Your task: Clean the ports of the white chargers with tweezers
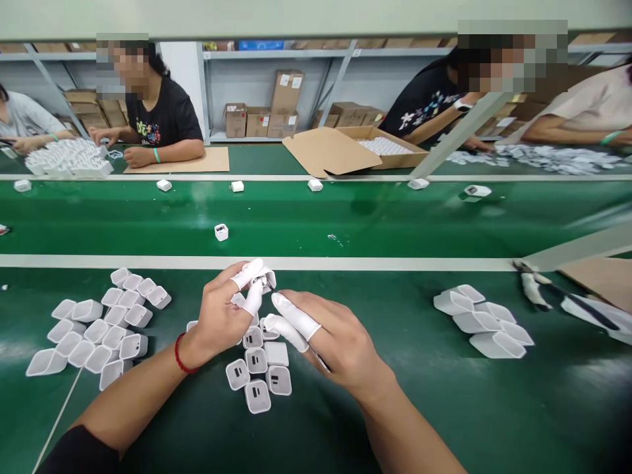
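My left hand [224,316], with white finger cots and a red wrist cord, pinches a small white charger housing [266,278] above the green table. My right hand [326,339], also in finger cots, is closed on a thin dark tool [320,359] whose tip meets the housing. Beneath my hands lies a cluster of white charger housings [259,375] with their slotted faces up. A pile of empty white shells [103,326] lies to the left, a smaller pile of white shells [481,322] to the right.
A green conveyor belt [345,220] runs across beyond a white rail, carrying single white housings [222,232]. Across it, other people sit with piles of white parts and an open cardboard box [375,148]. Pliers [530,283] and cardboard lie at right.
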`<action>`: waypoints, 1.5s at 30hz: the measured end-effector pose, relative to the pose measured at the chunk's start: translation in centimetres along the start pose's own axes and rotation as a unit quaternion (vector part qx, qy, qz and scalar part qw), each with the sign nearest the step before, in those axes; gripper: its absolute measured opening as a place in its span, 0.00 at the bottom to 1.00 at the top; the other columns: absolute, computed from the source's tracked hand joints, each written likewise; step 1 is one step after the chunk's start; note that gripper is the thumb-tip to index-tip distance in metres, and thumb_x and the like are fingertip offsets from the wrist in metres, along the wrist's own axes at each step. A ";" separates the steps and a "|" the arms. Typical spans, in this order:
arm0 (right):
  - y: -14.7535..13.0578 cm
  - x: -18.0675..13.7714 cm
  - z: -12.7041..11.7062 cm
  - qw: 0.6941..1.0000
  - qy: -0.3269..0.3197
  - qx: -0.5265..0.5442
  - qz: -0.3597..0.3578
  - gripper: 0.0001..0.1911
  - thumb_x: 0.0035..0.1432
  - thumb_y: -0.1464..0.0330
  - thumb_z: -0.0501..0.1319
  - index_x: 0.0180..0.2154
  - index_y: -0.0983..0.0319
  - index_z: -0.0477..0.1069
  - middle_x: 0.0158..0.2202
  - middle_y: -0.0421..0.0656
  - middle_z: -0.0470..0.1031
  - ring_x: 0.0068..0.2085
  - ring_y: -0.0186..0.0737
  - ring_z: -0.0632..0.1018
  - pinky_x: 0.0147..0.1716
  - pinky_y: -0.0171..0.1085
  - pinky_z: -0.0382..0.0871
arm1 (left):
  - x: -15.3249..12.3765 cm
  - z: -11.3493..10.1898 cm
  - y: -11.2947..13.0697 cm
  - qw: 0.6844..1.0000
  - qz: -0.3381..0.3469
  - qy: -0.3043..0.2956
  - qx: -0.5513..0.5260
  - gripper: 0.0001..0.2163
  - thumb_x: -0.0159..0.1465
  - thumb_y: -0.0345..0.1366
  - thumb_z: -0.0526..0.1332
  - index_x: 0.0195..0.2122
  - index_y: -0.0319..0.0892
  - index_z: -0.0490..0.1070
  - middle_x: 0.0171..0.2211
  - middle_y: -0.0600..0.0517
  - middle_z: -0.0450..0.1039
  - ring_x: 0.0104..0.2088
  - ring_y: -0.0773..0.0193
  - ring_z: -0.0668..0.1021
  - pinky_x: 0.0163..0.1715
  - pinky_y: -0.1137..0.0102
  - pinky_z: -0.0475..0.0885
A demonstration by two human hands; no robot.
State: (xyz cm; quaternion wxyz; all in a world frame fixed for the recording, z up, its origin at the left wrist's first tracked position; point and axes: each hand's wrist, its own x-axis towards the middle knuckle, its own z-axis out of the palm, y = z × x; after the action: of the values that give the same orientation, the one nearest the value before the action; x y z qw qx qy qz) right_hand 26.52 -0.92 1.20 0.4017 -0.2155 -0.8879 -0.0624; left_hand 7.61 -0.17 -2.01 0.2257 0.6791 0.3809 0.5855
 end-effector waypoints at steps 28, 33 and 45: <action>-0.3 0.1 -0.1 0.997 0.002 -0.071 0.008 0.11 0.63 0.77 0.51 0.38 0.71 0.72 0.36 0.52 0.77 0.34 0.42 0.79 0.29 0.39 0.78 | 0.6 -0.2 -0.3 1.000 0.001 0.013 -0.009 0.17 0.61 0.26 0.63 0.51 0.45 0.76 0.47 0.49 0.77 0.42 0.63 0.81 0.44 0.71 0.80; -0.9 0.4 0.4 0.997 0.004 -0.073 0.021 0.14 0.63 0.76 0.48 0.32 0.68 0.71 0.32 0.51 0.76 0.32 0.39 0.77 0.28 0.37 0.76 | 0.2 -0.2 -0.1 0.998 0.060 0.017 0.024 0.20 0.61 0.24 0.62 0.54 0.47 0.74 0.49 0.47 0.76 0.44 0.61 0.79 0.45 0.69 0.79; -1.1 -0.4 -2.2 0.969 0.198 -0.015 0.148 0.14 0.59 0.77 0.60 0.46 0.59 0.74 0.31 0.41 0.78 0.28 0.36 0.78 0.24 0.35 0.73 | 2.5 -0.6 0.2 0.894 -0.321 0.038 -0.310 0.18 0.60 0.37 0.66 0.51 0.39 0.73 0.39 0.46 0.79 0.35 0.54 0.83 0.38 0.59 0.82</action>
State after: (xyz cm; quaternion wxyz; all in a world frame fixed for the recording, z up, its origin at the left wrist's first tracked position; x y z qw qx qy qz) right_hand 27.77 -2.62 2.48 0.5709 -0.3339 -0.7479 -0.0570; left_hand 7.15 1.58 -0.16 0.5860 0.3930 0.3856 0.5945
